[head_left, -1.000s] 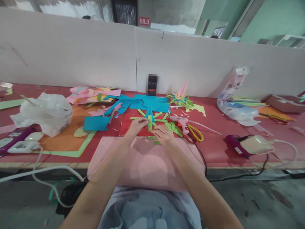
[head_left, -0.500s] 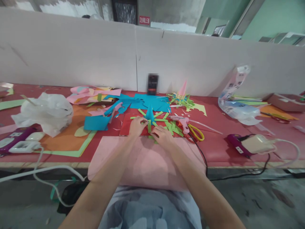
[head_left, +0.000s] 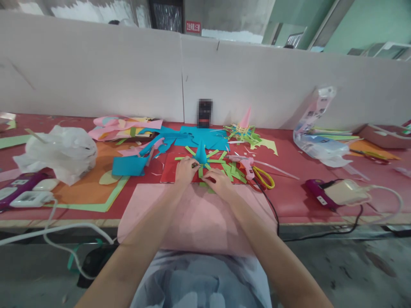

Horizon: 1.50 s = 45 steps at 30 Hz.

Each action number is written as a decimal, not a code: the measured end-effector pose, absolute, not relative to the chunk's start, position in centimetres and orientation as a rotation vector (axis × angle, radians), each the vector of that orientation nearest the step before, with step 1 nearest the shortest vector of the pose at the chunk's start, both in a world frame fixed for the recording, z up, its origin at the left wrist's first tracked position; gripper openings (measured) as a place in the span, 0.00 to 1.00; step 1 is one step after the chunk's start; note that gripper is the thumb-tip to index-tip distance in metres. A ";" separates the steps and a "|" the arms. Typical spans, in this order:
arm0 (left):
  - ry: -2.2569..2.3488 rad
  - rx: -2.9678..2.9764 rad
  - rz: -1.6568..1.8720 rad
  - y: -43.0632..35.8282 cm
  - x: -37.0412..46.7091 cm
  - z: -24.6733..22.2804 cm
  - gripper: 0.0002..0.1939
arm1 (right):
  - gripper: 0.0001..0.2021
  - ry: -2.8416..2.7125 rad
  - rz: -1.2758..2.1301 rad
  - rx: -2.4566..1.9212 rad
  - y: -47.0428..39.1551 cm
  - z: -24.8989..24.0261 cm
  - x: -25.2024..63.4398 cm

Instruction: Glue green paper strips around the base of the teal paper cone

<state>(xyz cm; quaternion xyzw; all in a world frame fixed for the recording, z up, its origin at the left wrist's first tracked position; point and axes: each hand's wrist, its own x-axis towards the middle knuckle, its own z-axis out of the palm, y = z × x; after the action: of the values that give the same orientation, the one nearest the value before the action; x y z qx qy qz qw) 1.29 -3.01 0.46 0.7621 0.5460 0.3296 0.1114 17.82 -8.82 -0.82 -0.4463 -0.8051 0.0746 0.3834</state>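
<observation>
A blue paper cone (head_left: 201, 155) stands upright on a red board (head_left: 170, 171), with light green paper strips spread around its base. One green paper strip (head_left: 201, 172) lies at the cone's near side, between my two hands. My left hand (head_left: 186, 171) is closed, its thumb and finger pinched at the strip's upper part, close to the cone. From the other side my right hand (head_left: 220, 181) pinches near the strip's lower end; the fingers partly hide the contact. Loose green strips (head_left: 236, 172) are piled right of my right hand.
A pink glue gun (head_left: 246, 164) and yellow-handled scissors (head_left: 265, 177) lie to the right. Behind stands a pink cone with green strips (head_left: 244, 124). Blue paper (head_left: 205, 136), a crumpled plastic bag (head_left: 64, 149) and power strips (head_left: 324, 194) surround the work. A pink sheet (head_left: 192, 214) covers the near edge.
My right fingertips have shifted slightly left along the near end of the green strip. My left hand stays almost where it was beside the cone.
</observation>
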 end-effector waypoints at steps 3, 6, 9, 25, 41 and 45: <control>1.619 2.228 0.997 -3.0 1.3 0.4 0.02 | 0.08 -2.061 0.190 -1.117 -8.6 -0.9 17.8; 1.624 2.176 1.087 -3.1 1.2 0.4 0.05 | 0.08 -2.063 0.197 -1.109 -8.6 -0.8 17.8; 1.588 2.144 1.115 -3.2 1.1 0.6 0.06 | 0.08 -2.065 0.216 -1.107 -8.6 -0.7 17.8; 1.498 2.221 0.968 -3.3 1.3 0.2 0.05 | 0.08 -2.090 0.228 -1.092 -8.6 -0.5 17.8; 1.560 2.230 0.917 -3.1 1.2 -0.3 0.07 | 0.08 -2.093 0.263 -1.080 -8.5 -0.8 17.9; 1.596 2.248 0.900 -3.3 1.2 -0.1 0.07 | 0.08 -2.084 0.257 -1.087 -8.6 -0.8 17.9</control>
<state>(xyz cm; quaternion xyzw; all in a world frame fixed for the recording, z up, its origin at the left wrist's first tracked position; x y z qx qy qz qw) 1.25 -3.31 -0.12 0.7695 0.5464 0.3081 0.1202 17.87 -8.55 -0.78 -0.4255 -0.8157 0.1005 0.3787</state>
